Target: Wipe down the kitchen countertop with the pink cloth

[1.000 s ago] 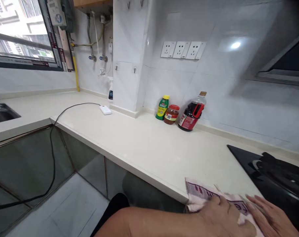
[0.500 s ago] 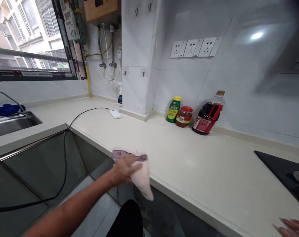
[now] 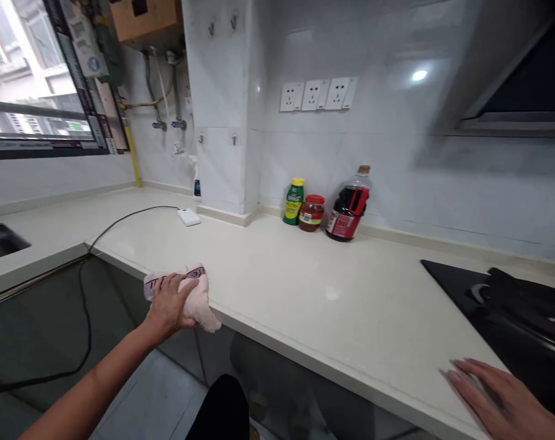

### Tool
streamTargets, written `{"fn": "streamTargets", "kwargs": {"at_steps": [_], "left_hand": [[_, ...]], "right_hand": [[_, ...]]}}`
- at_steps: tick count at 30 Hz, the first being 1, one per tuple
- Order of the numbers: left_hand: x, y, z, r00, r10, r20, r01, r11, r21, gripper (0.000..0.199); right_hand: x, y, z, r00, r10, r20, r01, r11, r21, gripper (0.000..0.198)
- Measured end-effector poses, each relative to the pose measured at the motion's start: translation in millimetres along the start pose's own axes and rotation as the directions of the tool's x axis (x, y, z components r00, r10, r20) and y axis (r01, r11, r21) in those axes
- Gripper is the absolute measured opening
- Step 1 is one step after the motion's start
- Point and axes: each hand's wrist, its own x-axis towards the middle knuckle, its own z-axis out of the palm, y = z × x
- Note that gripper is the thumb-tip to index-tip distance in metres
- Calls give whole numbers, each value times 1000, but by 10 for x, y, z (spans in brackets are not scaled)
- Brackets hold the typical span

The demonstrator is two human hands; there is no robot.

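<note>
My left hand point(image 3: 167, 307) presses a pale pink cloth point(image 3: 198, 300) with a purple printed band onto the front edge of the countertop point(image 3: 277, 275). Its fingers curl over the cloth, and one corner hangs past the edge. At the lower right, my right hand point(image 3: 502, 397) has its fingers stretched out and apart, low over the counter or resting on it; which one I cannot tell. It holds nothing and is close to the black stove point(image 3: 470, 299).
Against the wall stand a green bottle point(image 3: 294, 203), a red-lidded jar point(image 3: 311, 214) and a large dark sauce bottle point(image 3: 348, 208). A white device point(image 3: 188, 217) trails a black cable point(image 3: 85, 305) over the counter edge. A sink point(image 3: 2, 241) lies far left.
The view has turned right, showing more of the stove and my right hand. My left hand has slid left along the counter edge with the cloth.
</note>
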Motion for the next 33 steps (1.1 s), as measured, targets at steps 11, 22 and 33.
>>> {"fn": "streamTargets", "kwargs": {"at_steps": [11,22,33], "left_hand": [[94,2049,-268,930,351,109,-320,919,-230,92],[343,4088,-534,647,758,89,-644,605,-469,104],[746,4063,-630,463,879,114,-599,404,-691,97]], "right_hand": [[-23,-635,-235,999,-38,-34,41,995,89,58],[-44,-857,-335,997,19,-72,1,963,270,59],[-371,-1107,-390,908,228,-351,-84,921,381,55]]}}
